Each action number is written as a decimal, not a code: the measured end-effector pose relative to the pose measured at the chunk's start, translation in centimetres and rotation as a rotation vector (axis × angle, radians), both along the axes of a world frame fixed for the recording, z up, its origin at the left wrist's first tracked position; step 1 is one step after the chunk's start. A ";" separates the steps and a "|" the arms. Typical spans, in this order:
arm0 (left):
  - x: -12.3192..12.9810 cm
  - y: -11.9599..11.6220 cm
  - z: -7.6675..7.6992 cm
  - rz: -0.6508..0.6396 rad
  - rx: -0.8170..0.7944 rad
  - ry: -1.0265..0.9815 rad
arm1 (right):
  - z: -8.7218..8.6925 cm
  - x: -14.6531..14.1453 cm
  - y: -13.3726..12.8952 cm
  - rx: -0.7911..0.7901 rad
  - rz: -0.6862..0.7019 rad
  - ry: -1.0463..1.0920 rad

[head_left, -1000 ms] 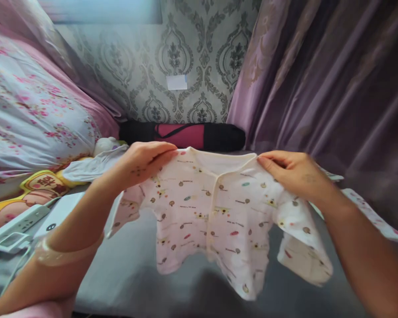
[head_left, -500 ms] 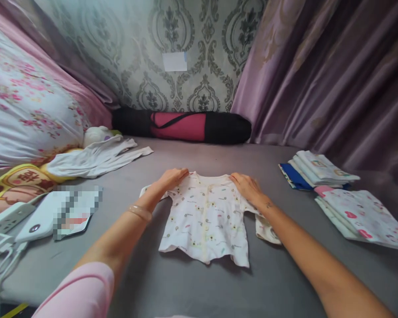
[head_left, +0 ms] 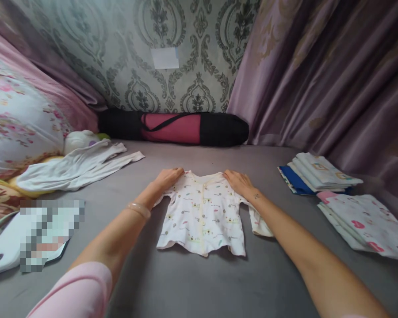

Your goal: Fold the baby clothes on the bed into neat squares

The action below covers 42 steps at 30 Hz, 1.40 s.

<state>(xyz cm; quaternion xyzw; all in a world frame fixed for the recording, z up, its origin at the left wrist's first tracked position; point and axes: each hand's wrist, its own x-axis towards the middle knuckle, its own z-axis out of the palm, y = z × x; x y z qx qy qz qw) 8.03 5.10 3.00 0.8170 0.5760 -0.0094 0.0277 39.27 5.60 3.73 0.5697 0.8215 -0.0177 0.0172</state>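
A small white printed baby shirt [head_left: 204, 216] lies spread on the grey sheet, its collar away from me and its hem towards me. My left hand [head_left: 170, 179] is closed on the shirt's left shoulder, and my right hand [head_left: 239, 182] pinches the right shoulder. The sleeves run outward under my hands and wrists; part of the right sleeve shows beside my right forearm. A bangle sits on my left forearm.
Folded cloths [head_left: 321, 170] and a heart-print folded cloth [head_left: 368, 225] lie at the right. White garments [head_left: 76, 168], a pillow [head_left: 23, 119] and a white device [head_left: 9, 240] are at the left. A black and red roll bag [head_left: 175, 128] lies along the wall.
The view has shifted slightly, so the things on the left sit further left. Both hands stay at the shirt's shoulders, and the shirt has moved slightly away from me.
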 end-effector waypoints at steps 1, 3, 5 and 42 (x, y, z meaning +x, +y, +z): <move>0.0 0.3 0.0 0.001 0.003 0.000 | 0.0 0.0 0.3 -0.008 0.000 0.003; -0.1 0.9 -0.1 -0.001 0.009 0.004 | 0.0 0.0 0.8 -0.015 0.003 0.015; -0.1 1.4 -0.3 -0.005 0.013 0.008 | -0.1 0.0 1.4 -0.013 -0.001 0.021; 17.9 -0.2 -4.2 -0.267 0.171 -0.428 | 2.7 11.3 -0.7 -1.057 -0.399 0.609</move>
